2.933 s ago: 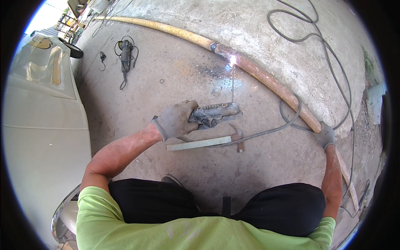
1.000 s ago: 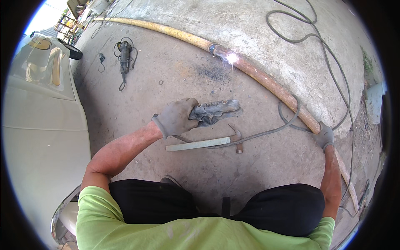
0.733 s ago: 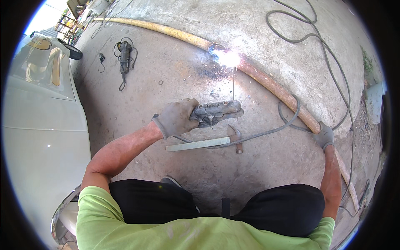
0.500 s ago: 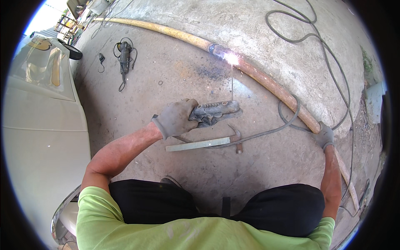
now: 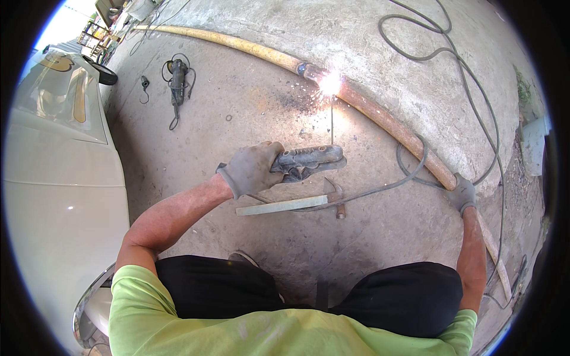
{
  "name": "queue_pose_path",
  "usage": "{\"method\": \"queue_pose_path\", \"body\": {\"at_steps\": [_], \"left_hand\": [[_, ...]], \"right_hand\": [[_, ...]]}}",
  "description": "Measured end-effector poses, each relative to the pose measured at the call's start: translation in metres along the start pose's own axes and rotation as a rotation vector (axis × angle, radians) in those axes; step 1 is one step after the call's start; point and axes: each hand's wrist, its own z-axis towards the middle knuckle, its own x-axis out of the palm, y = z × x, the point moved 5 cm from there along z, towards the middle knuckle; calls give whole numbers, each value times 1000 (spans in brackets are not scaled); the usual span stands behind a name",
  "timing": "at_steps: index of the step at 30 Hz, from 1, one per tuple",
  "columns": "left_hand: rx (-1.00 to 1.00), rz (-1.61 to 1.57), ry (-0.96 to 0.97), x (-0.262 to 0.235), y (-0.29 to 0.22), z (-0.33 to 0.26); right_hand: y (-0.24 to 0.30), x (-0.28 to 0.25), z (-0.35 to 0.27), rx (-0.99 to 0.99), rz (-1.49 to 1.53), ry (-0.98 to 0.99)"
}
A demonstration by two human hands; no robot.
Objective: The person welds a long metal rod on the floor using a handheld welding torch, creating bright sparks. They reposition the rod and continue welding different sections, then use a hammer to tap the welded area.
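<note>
My gloved left hand (image 5: pixel 252 168) is closed around a dark welding electrode holder (image 5: pixel 309 156). A thin welding rod (image 5: pixel 332 121) sticks out of it, away from me, and its tip burns in a bright arc with flying sparks at a long metal pipe (image 5: pixel 380 114). The glare hides the spot where rod and pipe meet. My gloved right hand (image 5: pixel 461 194) grips the near right end of that pipe, which is yellow on its far left stretch and rusty brown on the right. On the ground below the holder lies a claw hammer (image 5: pixel 285 206) with a pale greenish handle.
An angle grinder (image 5: pixel 178 80) with its cord lies on the concrete at the upper left. A pale car (image 5: pixel 65 196) stands along the left side. Dark cable (image 5: pixel 469 89) loops over the ground at right. A thin pole (image 5: pixel 494 255) lies beside my right forearm.
The arc has grown brighter and throws more sparks. The electrode holder and the rod have shifted very slightly to the right. My right hand has stayed in place on the pipe.
</note>
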Motion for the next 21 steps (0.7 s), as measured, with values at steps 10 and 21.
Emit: {"method": "queue_pose_path", "body": {"at_steps": [10,21], "left_hand": [[6,11,5,1,1,0],[-15,0,0,3,-1,3]], "right_hand": [[6,-3,-2,-13,0,0],[2,-2,0,-37,25,2]]}}
